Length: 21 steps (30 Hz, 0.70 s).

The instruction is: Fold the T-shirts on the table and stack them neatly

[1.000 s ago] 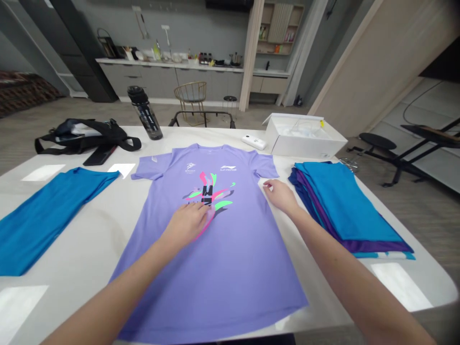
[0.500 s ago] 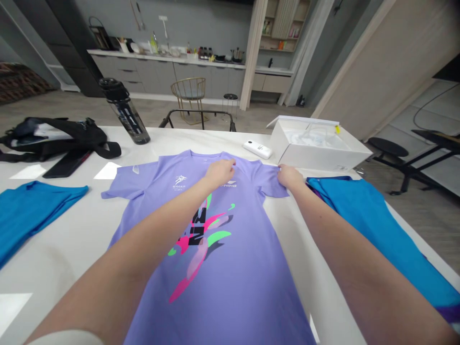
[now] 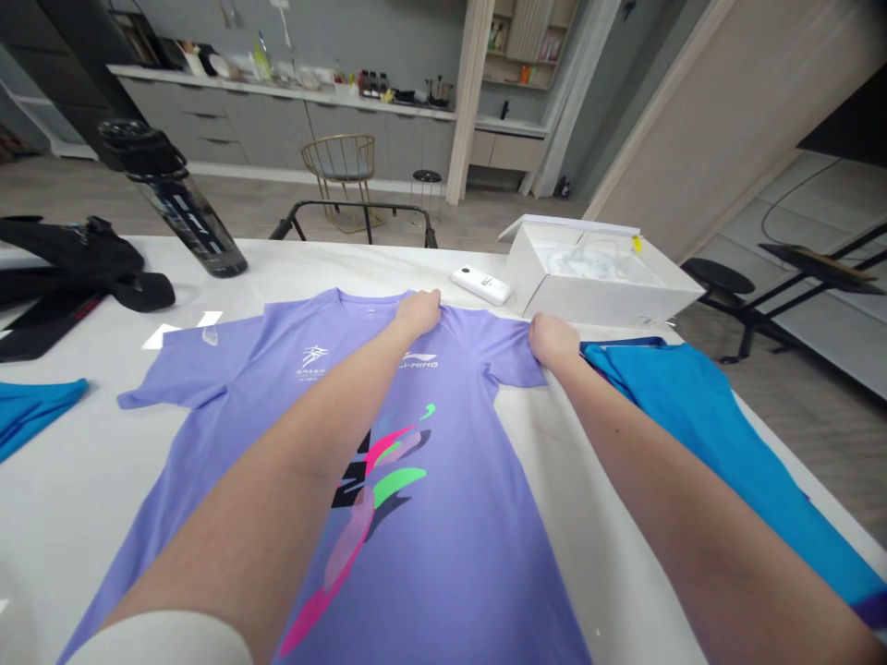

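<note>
A purple T-shirt (image 3: 457, 480) with a pink, green and black print lies spread face up on the white table, its collar at the far side. My left hand (image 3: 419, 314) is closed on the cloth by the right side of the collar. My right hand (image 3: 554, 340) grips the end of the right sleeve, fingers curled and partly hidden. Just beyond my right hand lies folded blue clothing (image 3: 693, 397), and part of another blue garment (image 3: 38, 411) shows at the left edge.
An open white box (image 3: 610, 286) stands at the back right of the white table (image 3: 554, 453), beside a small white device (image 3: 480, 285). A dark bottle (image 3: 190, 217) and a black bag (image 3: 76, 263) are at the back left. A chair stands behind the table.
The view has shifted, so the bottle, bag and left blue garment sit further left. My left hand has moved slightly along the collar area, and the shirt's left sleeve reaches further left in view.
</note>
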Tool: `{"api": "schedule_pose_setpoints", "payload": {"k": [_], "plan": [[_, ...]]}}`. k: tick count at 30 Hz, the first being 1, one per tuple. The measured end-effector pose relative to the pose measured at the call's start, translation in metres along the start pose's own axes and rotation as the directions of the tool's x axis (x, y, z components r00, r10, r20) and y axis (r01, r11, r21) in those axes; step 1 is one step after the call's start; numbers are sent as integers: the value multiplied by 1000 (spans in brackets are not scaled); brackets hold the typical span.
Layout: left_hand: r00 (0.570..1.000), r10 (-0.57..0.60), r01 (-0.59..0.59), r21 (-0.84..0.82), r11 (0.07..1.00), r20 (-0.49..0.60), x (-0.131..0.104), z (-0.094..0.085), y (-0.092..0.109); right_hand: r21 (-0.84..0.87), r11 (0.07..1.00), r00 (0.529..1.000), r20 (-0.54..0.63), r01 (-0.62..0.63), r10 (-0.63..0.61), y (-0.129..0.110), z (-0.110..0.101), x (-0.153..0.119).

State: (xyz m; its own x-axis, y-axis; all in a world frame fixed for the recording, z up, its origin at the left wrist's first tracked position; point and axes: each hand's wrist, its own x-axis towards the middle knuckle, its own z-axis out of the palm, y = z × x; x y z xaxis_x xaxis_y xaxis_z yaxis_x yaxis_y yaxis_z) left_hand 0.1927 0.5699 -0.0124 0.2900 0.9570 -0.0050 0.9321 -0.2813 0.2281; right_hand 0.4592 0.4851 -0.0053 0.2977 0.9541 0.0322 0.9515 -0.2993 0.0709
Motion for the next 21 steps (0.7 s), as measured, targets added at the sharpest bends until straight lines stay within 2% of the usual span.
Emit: {"api": "schedule_pose_setpoints", "payload": {"k": [4, 7, 11, 13, 16, 19, 21], "plan": [[1000, -4, 4, -8, 1000, -26, 0, 1, 1, -21, 999, 999, -19, -35, 34, 11, -7, -4], [998, -9, 7, -27, 1000, -59, -2, 2, 5, 8, 999, 999, 9, -49, 48, 14, -14, -7], [995, -18, 12, -58, 998, -96, -4, 1, 8, 45, 998, 998, 46, -43, 41, 14, -34, -11], [991, -41, 24, -140, 990, -124, -3, -3, 6, 87, 996, 999, 47, -8, 4, 13, -52, -14], [983, -70, 1, -376, 927, -171, -1, -13, -2, 240, 962, 990, 32, 128, -140, 7, -88, -22], [980, -40, -58, -479, 876, -193, 0, -27, -10, 503, 827, 955, 10, 252, -297, -17, -129, -39], [980, -33, -90, -580, 810, -198, -2, -39, -14, 666, 685, 927, -28, 296, -374, -49, -154, -56]]}}
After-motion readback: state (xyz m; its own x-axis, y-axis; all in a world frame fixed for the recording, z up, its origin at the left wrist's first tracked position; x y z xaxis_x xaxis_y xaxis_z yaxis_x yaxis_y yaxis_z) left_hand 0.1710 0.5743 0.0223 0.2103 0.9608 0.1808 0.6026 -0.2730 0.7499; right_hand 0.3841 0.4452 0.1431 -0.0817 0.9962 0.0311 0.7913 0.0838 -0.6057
